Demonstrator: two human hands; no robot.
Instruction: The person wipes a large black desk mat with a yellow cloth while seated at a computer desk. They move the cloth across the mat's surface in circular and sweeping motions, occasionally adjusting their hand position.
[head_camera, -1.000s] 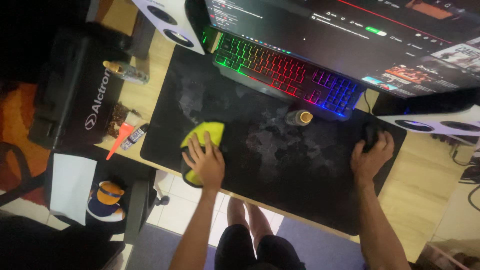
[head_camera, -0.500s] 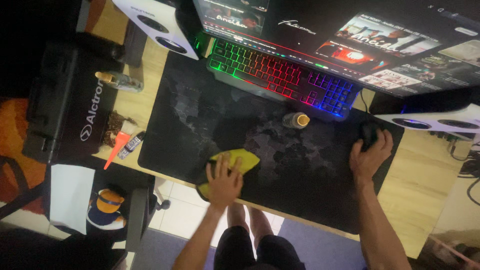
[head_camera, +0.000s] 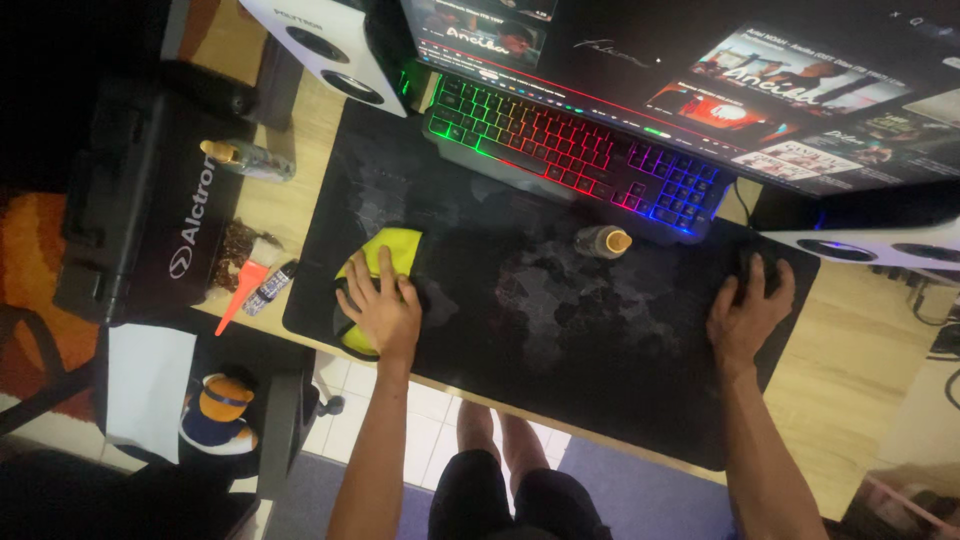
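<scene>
Left hand: I see my left hand (head_camera: 383, 308) pressed flat, fingers spread, on the yellow cloth (head_camera: 378, 268), near the left edge of the black desk mat (head_camera: 560, 350).
Right hand: my right hand (head_camera: 745, 310) rests on the dark mouse (head_camera: 752, 272) at the mat's far right corner, fingers draped over it in a loose grasp.
Cloth: it lies bunched on the mat, its far part showing beyond my fingers, well apart from the mouse.
Bottle: a small bottle with an orange cap (head_camera: 602, 241) lies on its side just near of the rainbow-lit keyboard (head_camera: 575, 155).
Left of the mat: an orange-tipped tool (head_camera: 243, 290) on the wooden desk (head_camera: 840, 380).
Far: white speakers (head_camera: 325, 45) flank the monitor (head_camera: 700, 70).
</scene>
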